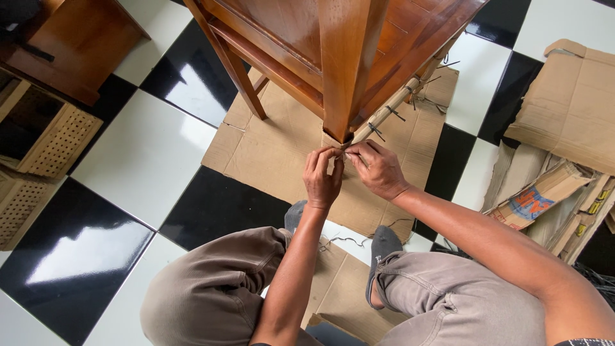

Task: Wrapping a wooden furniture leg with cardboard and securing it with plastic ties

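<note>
1. Head view: the person squats on the checkered floor [147,160], both hands at the foot of a wooden leg [346,70] of a piece of furniture that stands on flat cardboard [282,147].
2. The left hand [322,178] has its fingers pinched together on a small piece of cardboard wrap [337,148] at the very bottom of the leg; the right hand [378,168] is also closed in a pinch, touching the same spot from the other side. What exactly sits between the fingertips is too small to tell.
3. The low rail [400,99] running back from this leg already looks wrapped in cardboard and cinched with several dark ties [395,113], so that part seems done.
4. The leg itself shows bare wood above the hands, so its covering seems barely begun.
5. Loose cord [343,241] lies by the feet; more cardboard scraps [564,160] are piled to the right.
</note>
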